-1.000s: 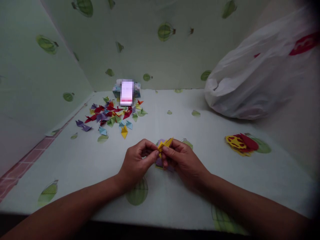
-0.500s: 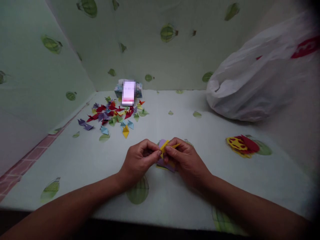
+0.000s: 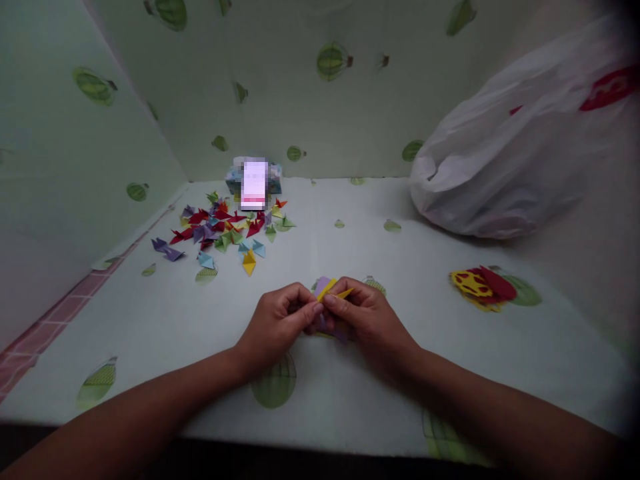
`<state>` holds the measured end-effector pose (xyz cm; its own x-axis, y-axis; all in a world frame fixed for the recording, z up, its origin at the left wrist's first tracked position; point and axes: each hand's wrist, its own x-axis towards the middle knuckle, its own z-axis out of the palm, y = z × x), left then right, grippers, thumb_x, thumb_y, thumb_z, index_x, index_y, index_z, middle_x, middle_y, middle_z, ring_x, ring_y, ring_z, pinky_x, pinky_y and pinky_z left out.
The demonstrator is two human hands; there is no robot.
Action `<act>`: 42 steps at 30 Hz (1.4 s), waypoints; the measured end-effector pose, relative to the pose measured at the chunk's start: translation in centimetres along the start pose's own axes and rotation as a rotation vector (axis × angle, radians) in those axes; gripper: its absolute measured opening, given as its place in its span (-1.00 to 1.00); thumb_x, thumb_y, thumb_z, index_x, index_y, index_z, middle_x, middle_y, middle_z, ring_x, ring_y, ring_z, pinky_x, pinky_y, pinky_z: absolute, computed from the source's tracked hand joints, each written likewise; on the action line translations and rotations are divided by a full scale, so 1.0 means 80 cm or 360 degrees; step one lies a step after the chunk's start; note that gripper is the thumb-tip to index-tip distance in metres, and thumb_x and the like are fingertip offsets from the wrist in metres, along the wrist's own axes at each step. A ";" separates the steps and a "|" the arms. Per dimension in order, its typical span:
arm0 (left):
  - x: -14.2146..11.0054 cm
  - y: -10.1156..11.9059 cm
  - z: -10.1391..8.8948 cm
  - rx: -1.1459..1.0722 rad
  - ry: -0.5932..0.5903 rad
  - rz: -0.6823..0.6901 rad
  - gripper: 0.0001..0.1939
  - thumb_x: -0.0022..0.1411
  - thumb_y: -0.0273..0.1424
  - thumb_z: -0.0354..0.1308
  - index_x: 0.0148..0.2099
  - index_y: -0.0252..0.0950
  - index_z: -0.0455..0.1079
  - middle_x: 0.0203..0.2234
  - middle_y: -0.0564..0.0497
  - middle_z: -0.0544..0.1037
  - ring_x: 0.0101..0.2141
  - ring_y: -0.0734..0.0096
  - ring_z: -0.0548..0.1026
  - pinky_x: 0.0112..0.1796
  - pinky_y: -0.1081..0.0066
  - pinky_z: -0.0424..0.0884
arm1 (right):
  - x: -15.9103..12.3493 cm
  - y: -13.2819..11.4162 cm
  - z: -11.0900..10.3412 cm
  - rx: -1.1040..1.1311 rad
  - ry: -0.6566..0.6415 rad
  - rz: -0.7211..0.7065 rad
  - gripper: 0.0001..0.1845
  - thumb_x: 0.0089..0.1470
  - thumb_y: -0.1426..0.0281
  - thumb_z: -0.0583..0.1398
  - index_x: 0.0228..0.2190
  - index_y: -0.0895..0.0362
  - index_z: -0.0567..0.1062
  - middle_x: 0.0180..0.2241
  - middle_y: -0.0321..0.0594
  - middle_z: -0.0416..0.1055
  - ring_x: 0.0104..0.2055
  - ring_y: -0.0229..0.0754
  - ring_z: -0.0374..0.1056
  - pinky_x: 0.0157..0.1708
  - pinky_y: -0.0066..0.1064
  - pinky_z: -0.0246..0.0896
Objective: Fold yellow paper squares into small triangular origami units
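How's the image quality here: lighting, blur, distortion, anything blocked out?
Head view: dim overall, darkest at the right edge and below the table's near edge; the phone-like screen glows brightly but is pixelated; soft shadow under the white plastic bag; the forearms look slightly soft; fine folds in the yellow paper are hard to make out.

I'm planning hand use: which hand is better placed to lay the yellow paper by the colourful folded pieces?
Probably the left hand: its grip pinches the yellow paper, and it is nearer the folded pieces. The right hand pinches it too, but sits farther away.
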<state>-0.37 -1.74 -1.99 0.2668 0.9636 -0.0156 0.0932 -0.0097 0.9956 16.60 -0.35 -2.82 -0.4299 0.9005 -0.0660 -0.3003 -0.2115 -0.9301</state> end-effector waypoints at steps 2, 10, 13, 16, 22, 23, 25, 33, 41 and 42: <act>-0.001 0.002 -0.001 -0.0009 -0.0040 -0.0015 -0.81 0.25 -0.37 0.18 -0.41 -0.33 0.38 -0.55 0.05 0.52 -0.51 0.51 0.43 -0.42 0.47 0.37 | 0.001 0.000 -0.001 0.0003 -0.0001 0.0021 -0.73 0.07 0.27 0.30 -0.50 0.14 0.39 -0.60 -0.38 0.34 -0.54 -0.35 0.25 -0.53 -0.50 0.13; 0.001 0.004 -0.004 0.0019 -0.0145 -0.0054 -0.79 0.27 -0.32 0.14 -0.37 -0.35 0.39 -0.51 0.00 0.52 -0.48 0.47 0.43 -0.38 0.42 0.37 | 0.000 -0.003 -0.005 -0.0182 0.0073 -0.0033 -0.73 0.11 0.28 0.27 -0.52 0.16 0.41 -0.62 -0.34 0.40 -0.58 -0.37 0.26 -0.59 -0.52 0.06; 0.002 0.005 -0.005 0.0060 -0.0138 -0.0104 -0.75 0.26 -0.29 0.14 -0.41 -0.34 0.34 -0.57 0.06 0.46 -0.55 0.50 0.38 -0.46 0.45 0.31 | 0.000 -0.005 -0.004 -0.0236 0.0099 -0.0029 -0.71 0.11 0.25 0.26 -0.52 0.16 0.41 -0.63 -0.34 0.39 -0.59 -0.37 0.25 -0.60 -0.53 0.06; 0.003 0.006 -0.006 0.0048 -0.0135 -0.0147 -0.74 0.25 -0.27 0.15 -0.42 -0.33 0.32 -0.60 0.10 0.42 -0.59 0.53 0.35 -0.49 0.46 0.27 | 0.000 -0.007 -0.003 -0.0256 0.0119 -0.0024 -0.70 0.10 0.23 0.26 -0.53 0.16 0.40 -0.63 -0.34 0.38 -0.59 -0.37 0.24 -0.60 -0.53 0.07; 0.006 0.003 -0.006 0.0060 -0.0167 -0.0116 -0.79 0.21 -0.30 0.21 -0.36 -0.36 0.42 -0.52 0.05 0.48 -0.46 0.49 0.39 -0.39 0.47 0.29 | 0.004 -0.010 -0.005 -0.0334 0.0063 0.0102 -0.70 0.07 0.26 0.28 -0.55 0.15 0.37 -0.69 -0.40 0.33 -0.67 -0.40 0.17 -0.67 -0.56 0.00; 0.006 0.002 -0.007 0.0033 -0.0170 -0.0111 -0.78 0.23 -0.30 0.21 -0.37 -0.36 0.42 -0.53 0.05 0.49 -0.47 0.49 0.38 -0.39 0.47 0.29 | 0.006 -0.010 -0.006 -0.0320 0.0031 0.0112 -0.70 0.08 0.25 0.27 -0.54 0.15 0.37 -0.69 -0.39 0.33 -0.67 -0.41 0.18 -0.67 -0.56 0.01; 0.008 -0.001 -0.008 -0.0071 -0.0138 -0.0108 -0.78 0.25 -0.30 0.20 -0.38 -0.35 0.42 -0.55 0.06 0.49 -0.48 0.50 0.39 -0.39 0.48 0.30 | 0.007 -0.009 -0.007 -0.0193 -0.0028 0.0107 -0.70 0.11 0.22 0.25 -0.50 0.15 0.38 -0.63 -0.36 0.39 -0.63 -0.39 0.26 -0.62 -0.55 0.10; 0.013 -0.012 -0.006 -0.0701 -0.0056 -0.0246 -0.80 0.25 -0.35 0.24 -0.39 -0.35 0.41 -0.54 0.07 0.49 -0.50 0.56 0.40 -0.40 0.54 0.33 | 0.010 -0.006 -0.008 0.0080 -0.0152 0.0009 -0.75 0.08 0.25 0.30 -0.41 0.17 0.43 -0.47 -0.30 0.47 -0.50 -0.35 0.38 -0.41 -0.44 0.32; 0.013 -0.016 -0.003 -0.0962 -0.0107 -0.0311 -0.79 0.25 -0.36 0.25 -0.39 -0.37 0.40 -0.53 0.05 0.46 -0.49 0.54 0.41 -0.39 0.53 0.35 | 0.013 0.000 -0.008 0.0167 -0.0158 0.0007 -0.78 0.05 0.27 0.31 -0.39 0.15 0.43 -0.46 -0.30 0.50 -0.50 -0.34 0.39 -0.41 -0.43 0.31; 0.013 -0.017 -0.003 -0.0965 -0.0108 -0.0316 -0.79 0.26 -0.36 0.24 -0.39 -0.37 0.41 -0.53 0.05 0.46 -0.49 0.54 0.41 -0.39 0.53 0.36 | 0.013 0.000 -0.008 0.0156 -0.0162 0.0005 -0.78 0.05 0.28 0.31 -0.40 0.15 0.43 -0.46 -0.29 0.50 -0.50 -0.34 0.39 -0.41 -0.43 0.30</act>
<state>-0.45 -0.70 -3.31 0.3622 0.9123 -0.1911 -0.4068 0.3391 0.8482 16.70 0.82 -3.11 -0.5134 0.8577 -0.0274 -0.3782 -0.2548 -0.8900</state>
